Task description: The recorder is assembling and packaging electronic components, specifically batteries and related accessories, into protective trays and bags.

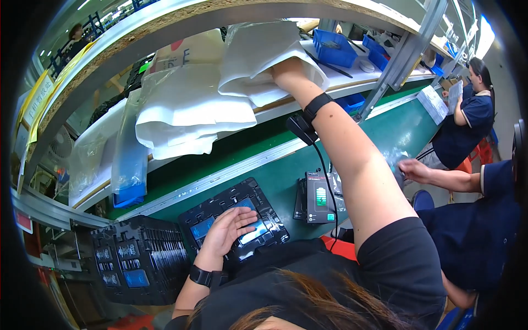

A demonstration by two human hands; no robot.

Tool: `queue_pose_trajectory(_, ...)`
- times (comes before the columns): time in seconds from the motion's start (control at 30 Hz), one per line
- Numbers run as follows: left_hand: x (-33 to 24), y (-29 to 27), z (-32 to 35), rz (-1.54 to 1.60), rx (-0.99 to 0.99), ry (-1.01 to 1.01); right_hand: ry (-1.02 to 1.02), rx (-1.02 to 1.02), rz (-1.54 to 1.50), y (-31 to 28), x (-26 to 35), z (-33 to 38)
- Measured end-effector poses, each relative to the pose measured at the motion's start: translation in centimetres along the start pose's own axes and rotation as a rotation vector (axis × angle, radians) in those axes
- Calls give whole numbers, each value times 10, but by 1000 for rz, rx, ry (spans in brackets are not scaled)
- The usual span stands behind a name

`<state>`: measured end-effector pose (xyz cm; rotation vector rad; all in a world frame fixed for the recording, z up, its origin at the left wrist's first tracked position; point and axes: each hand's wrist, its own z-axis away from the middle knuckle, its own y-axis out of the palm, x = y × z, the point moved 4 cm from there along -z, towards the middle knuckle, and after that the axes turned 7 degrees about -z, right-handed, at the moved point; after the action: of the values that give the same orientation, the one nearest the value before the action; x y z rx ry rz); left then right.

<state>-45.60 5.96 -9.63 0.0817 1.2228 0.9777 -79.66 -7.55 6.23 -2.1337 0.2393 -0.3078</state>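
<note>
My right hand (288, 73) reaches up to the shelf and into the mouth of a white, soft-looking bag (250, 47). Its fingers are hidden inside. Palm partly upward, my left hand (230, 226) is held over a black moulded plastic tray (224, 201), fingers stretched out and nothing in them. Flat blue rectangular pieces (203, 227) sit in the tray's pockets, and one pocket near my fingertips shines brightly. Another white bag (190, 110) hangs over the shelf edge, left of the one I reach into.
Many similar black trays are stacked (140, 258) at the left. Black printed boxes (320, 199) stand right of my tray on the green bench (286, 159). The shelf (363, 82) holds blue bins (333, 49). At the right, a co-worker's hand (416, 170) holds clear plastic; another person stands beyond.
</note>
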Motion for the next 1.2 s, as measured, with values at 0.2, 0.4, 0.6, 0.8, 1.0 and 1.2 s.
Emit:
queue_pose_trajectory(0.2,-1,-1,-4,5,-27,13,-61,-24,-62,-35,24,15)
queue_pose_trajectory(0.4,-2,5,-8,-42,-39,10,-186,75,-56,-40,20,25)
queue_pose_trajectory(0.6,-1,14,-7,-95,-49,3,-311,-28,-141,-35,21,24)
queue_pose_trajectory(0.8,-2,11,-3,-133,-85,15,-157,-75,-206,-37,15,22)
queue_pose_trajectory(1.0,-8,7,-3,-163,-170,71,-427,-214,-384,-50,20,50)
queue_pose_trajectory(1.2,-11,14,-9,-222,-152,92,-493,-357,-357,-48,14,54)
